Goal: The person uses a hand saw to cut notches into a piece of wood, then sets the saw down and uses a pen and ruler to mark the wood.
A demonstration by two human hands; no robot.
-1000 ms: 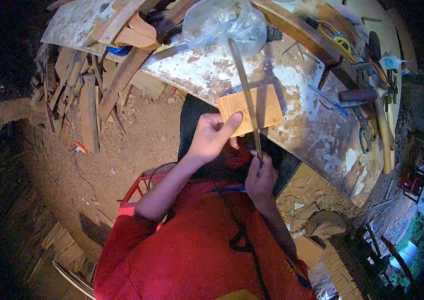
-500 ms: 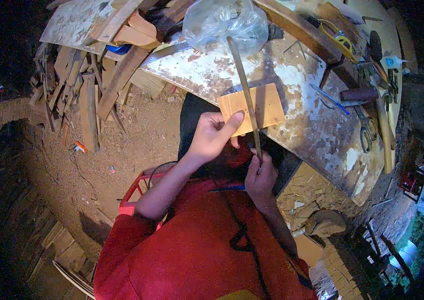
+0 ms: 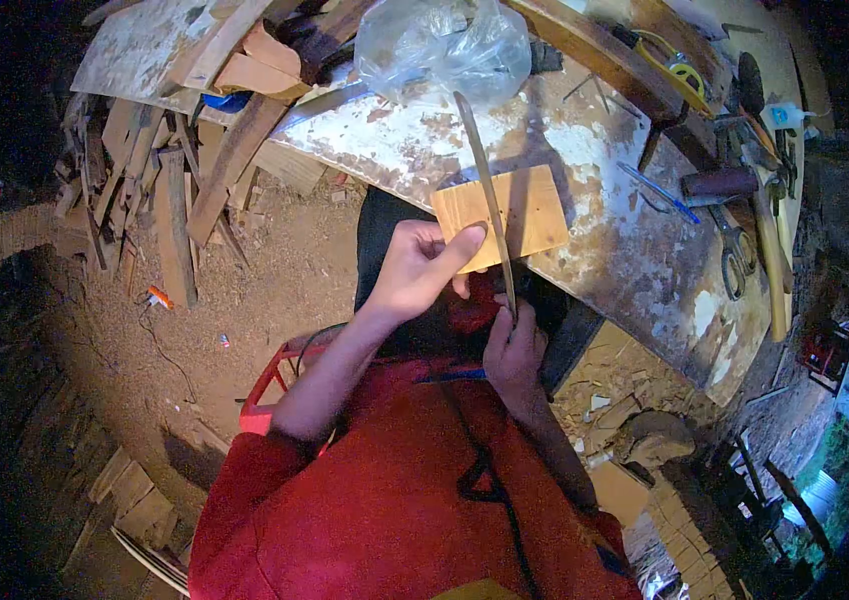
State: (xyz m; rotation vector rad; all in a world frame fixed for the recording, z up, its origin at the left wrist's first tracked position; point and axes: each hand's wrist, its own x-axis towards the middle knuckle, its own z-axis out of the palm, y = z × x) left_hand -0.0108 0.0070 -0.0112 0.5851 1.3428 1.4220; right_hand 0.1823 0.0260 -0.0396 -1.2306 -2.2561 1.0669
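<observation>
My left hand is closed on the near left edge of a flat rectangular wooden block, thumb on top and fingers underneath. The block is pale yellow-brown with a few small dark dots. Across its middle lies a long, narrow, file-like metal strip, its far end pointing at a clear plastic bag. My right hand pinches the strip's near end, close to my red shirt. Both hands are in front of the bench edge, and the block overlaps that edge in this view.
The worn workbench carries scissors, a blue pen, a dark cylindrical piece and a yellow-handled tool. A long timber beam crosses its back. Wood offcuts are stacked at left.
The metal strip has slid toward me across the block, its far tip now lower. My right hand has shifted slightly left with it; the left hand and block are nearly still.
</observation>
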